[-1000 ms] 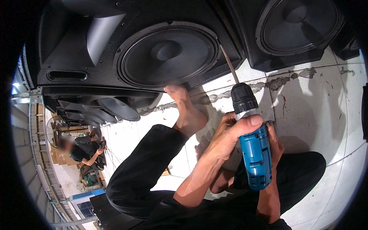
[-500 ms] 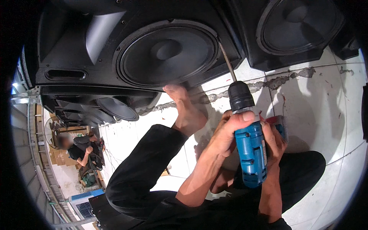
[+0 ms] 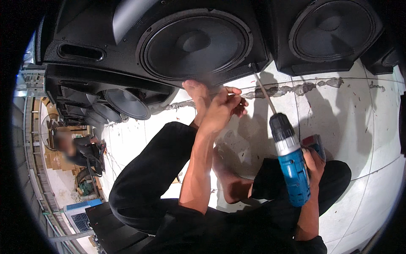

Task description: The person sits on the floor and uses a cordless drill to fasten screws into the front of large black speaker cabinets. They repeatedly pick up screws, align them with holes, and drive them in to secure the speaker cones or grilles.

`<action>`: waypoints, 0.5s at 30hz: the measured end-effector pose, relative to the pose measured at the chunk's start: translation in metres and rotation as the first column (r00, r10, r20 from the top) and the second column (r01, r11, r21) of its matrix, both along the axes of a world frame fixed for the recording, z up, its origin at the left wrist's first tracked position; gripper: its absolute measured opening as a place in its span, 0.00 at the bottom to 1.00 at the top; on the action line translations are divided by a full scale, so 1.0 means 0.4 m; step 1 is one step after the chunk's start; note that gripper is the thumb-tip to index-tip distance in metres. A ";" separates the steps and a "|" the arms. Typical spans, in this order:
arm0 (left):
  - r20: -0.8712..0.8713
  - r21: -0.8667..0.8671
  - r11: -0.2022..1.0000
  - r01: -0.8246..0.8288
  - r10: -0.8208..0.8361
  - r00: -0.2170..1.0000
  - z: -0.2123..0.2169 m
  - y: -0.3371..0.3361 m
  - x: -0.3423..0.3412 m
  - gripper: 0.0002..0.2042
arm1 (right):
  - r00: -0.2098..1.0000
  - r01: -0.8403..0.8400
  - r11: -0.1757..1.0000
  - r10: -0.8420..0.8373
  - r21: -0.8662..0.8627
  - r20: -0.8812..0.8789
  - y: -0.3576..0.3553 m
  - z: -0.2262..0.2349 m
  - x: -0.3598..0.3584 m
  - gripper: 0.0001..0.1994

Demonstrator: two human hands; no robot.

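Observation:
My right hand (image 3: 314,163) is wrapped round the grip of a blue cordless drill (image 3: 294,178) with a black chuck and a long thin bit (image 3: 264,91). The bit points up toward the lower right corner of a black speaker cabinet (image 3: 122,53); a small light piece near its tip is too small to name. My left hand (image 3: 222,108) is off the drill, beside my raised bare foot (image 3: 196,91), with fingers apart and partly curled. Nothing shows in it. A large round speaker cone (image 3: 190,55) sits in the cabinet front, above both hands.
Another black speaker (image 3: 334,31) stands to the right, and more speakers (image 3: 127,103) line up at the left. Rough broken grouting (image 3: 304,88) crosses the white tiled floor (image 3: 351,122). A person (image 3: 78,148) sits far left near cardboard boxes and a blue-topped cooler (image 3: 82,213).
My left hand has let go of the drill's front and moved left toward my foot. The drill has shifted lower and slightly right in my right hand. The view has shifted a little.

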State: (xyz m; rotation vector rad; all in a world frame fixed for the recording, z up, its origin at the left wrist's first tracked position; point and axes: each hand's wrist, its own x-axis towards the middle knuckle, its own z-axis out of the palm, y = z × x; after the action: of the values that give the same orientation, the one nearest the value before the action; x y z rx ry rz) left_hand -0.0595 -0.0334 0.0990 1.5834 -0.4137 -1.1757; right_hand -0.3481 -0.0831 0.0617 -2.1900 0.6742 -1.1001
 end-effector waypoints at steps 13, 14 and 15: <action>-0.162 -0.238 0.967 -0.091 0.053 0.985 -0.001 -0.019 0.060 0.07 | 0.974 -0.227 0.959 0.223 0.170 0.042 0.000 0.018 -0.048 0.14; -0.147 -0.246 0.967 -0.064 0.028 0.989 -0.002 -0.015 0.067 0.07 | 0.973 -0.232 0.956 0.228 0.178 0.046 0.002 0.016 -0.050 0.14; -0.140 -0.216 0.975 -0.050 0.020 0.990 -0.003 -0.018 0.070 0.08 | 0.971 -0.238 0.954 0.233 0.183 0.048 0.000 0.021 -0.050 0.15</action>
State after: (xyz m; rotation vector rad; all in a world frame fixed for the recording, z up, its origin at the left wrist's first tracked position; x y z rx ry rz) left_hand -0.0316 -0.0407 0.0977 1.3065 -0.4091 -1.1626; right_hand -0.3680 -0.0830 0.0700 -2.0291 0.4699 -0.9023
